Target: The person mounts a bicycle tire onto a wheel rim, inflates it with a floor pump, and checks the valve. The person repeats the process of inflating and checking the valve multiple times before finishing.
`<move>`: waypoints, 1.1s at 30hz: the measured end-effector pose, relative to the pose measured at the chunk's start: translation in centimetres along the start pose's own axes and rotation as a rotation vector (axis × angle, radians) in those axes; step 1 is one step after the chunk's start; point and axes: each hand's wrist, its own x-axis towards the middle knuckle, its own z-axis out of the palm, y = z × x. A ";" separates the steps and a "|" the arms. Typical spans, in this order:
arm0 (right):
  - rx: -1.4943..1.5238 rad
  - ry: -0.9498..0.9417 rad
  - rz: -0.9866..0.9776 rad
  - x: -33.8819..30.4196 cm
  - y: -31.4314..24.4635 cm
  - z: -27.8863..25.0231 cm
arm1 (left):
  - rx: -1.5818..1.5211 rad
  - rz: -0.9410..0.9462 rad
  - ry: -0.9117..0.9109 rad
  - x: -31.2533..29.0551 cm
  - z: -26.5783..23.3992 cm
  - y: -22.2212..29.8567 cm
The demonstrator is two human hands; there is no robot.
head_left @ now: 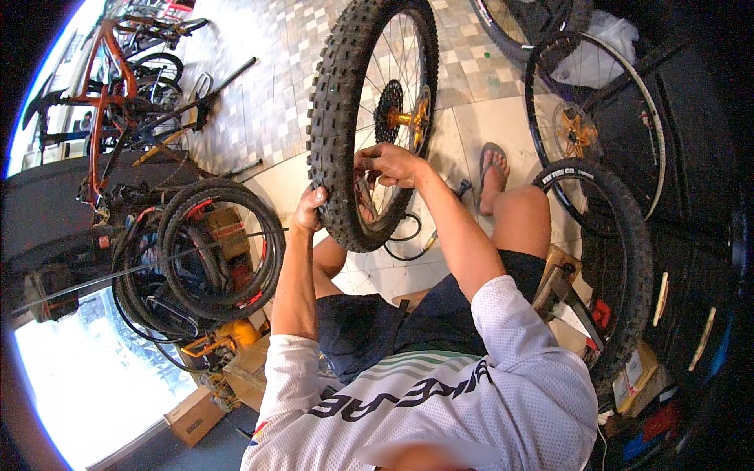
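A bicycle wheel point(334, 110) with a thick knobby black tyre stands upright in front of me. Its gold hub point(403, 118) carries a black cassette point(388, 112). My left hand point(312, 209) grips the lower left side of the tyre, thumb on the tread and most fingers hidden behind it. Reaching in from the right, my right hand point(393, 165) has its fingers pinched together among the spokes, by the inner side of the rim. Whatever sits between those fingertips is too small to make out. Below that hand, a black hose point(402, 257) with a brass-coloured end lies on the floor.
At left, an orange bike frame point(118, 59) stands above several stacked tyres point(177, 259). Another wheel point(656, 118) with a gold hub and a loose tyre point(640, 259) lean at right. A cardboard box point(191, 416) sits at lower left. Tiles point(267, 71) cover the floor.
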 end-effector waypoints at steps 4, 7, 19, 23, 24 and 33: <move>-0.080 0.067 0.040 0.4 -0.1 1.6 | -0.018 -0.013 -0.045 -0.4 0.5 0.5; -0.194 0.074 0.058 0.5 0.0 2.0 | -0.037 0.002 -0.031 -0.7 0.1 0.3; -0.076 -0.028 -0.060 0.0 0.8 0.8 | -0.096 -0.046 0.007 -1.6 -1.4 -0.6; -0.084 0.013 -0.045 0.8 1.6 0.9 | -0.102 -0.068 0.027 -1.7 -2.8 -1.0; -0.054 0.022 -0.028 1.0 1.7 1.2 | -0.107 -0.074 0.047 -1.9 -3.3 -1.3; -0.142 -0.030 -0.040 -0.3 1.2 0.9 | -0.075 -0.061 0.045 -2.2 -2.4 -1.3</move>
